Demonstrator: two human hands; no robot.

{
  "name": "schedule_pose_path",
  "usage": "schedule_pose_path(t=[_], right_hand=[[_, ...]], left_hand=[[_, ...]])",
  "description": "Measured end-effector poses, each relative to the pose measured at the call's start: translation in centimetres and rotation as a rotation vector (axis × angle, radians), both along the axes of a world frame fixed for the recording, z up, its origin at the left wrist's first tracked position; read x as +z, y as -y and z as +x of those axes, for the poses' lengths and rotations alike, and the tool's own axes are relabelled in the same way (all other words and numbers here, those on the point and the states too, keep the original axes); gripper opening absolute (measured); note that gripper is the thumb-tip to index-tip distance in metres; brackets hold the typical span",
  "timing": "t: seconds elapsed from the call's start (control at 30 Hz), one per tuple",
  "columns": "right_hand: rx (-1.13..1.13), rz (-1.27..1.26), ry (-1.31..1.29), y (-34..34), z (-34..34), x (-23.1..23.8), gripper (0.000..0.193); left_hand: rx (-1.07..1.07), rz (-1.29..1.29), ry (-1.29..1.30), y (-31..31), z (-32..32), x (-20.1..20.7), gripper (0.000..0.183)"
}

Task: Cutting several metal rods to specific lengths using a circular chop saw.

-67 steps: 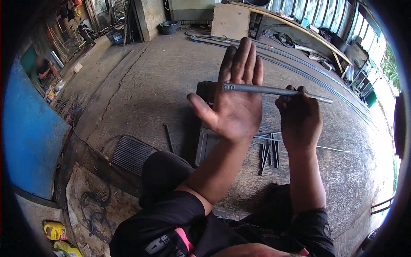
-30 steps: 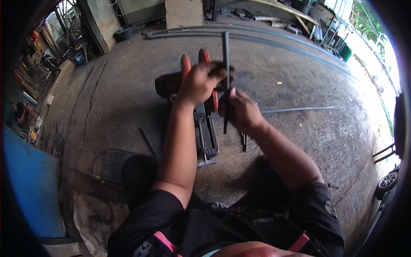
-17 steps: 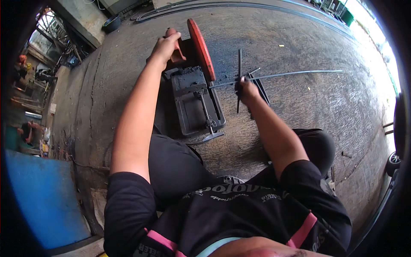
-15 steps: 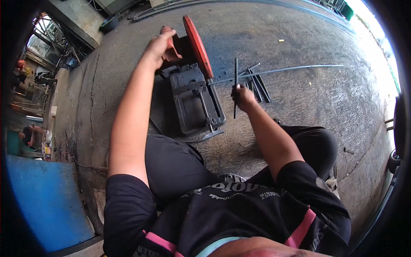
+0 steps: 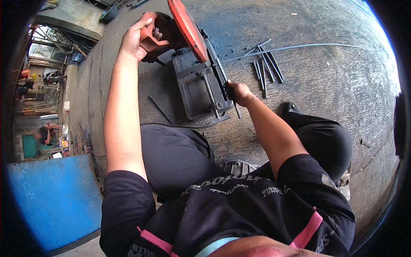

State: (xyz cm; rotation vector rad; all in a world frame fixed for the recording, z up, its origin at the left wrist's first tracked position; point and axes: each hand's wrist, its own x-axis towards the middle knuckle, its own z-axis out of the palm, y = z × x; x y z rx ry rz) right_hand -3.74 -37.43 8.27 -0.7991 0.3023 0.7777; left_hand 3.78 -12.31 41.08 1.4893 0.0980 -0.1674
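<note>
My left hand [image 5: 132, 43] is wrapped round the red handle [image 5: 150, 39] of a chop saw, fingers through its loop. The saw's red wheel guard [image 5: 187, 29] rises over a dark metal base [image 5: 192, 100]. On that base lies a clamp screw [image 5: 207, 87] with a T-shaped handle at the near end. My right hand [image 5: 240, 92] is closed round a thin metal bar [image 5: 219, 65], beside the base's right edge. The bar runs from near the guard to just past my fingers. Whether it touches the base I cannot tell.
Several short cut bars [image 5: 274, 66] lie on the floor right of the saw. A long thin rod [image 5: 308, 46] stretches rightward behind them. One loose bar [image 5: 161, 110] lies left of the base, near my knee. A blue panel [image 5: 55, 199] stands at the lower left; a person is far left.
My right hand has brought the bar left and nearer, alongside the saw base. My left hand stays on the handle. The view has shifted, so the whole scene sits differently.
</note>
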Motion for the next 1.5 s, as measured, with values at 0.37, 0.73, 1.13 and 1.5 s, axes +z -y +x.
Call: schedule_pose_path(t=[0.37, 0.73, 1.13, 1.5], right_hand=[[-0.027, -0.116, 0.132, -0.2, -0.5, -0.1, 0.024], [0.053, -0.35, 0.274, -0.2, 0.3, -1.2, 0.03], [0.08, -0.405, 0.278, -0.3, 0.8, -1.6, 0.027], [0.117, -0.792, 0.539, -1.3, 0.5, 0.4, 0.037]], left_hand=[[0.045, 0.12, 0.125, -1.6, 1.3, -0.9, 0.038], [0.056, 0.191, 0.144, -0.2, -0.1, -0.7, 0.041], [-0.036, 0.153, 0.132, -0.7, 0.4, -0.9, 0.043], [0.008, 0.18, 0.125, -0.7, 0.3, -1.0, 0.043]])
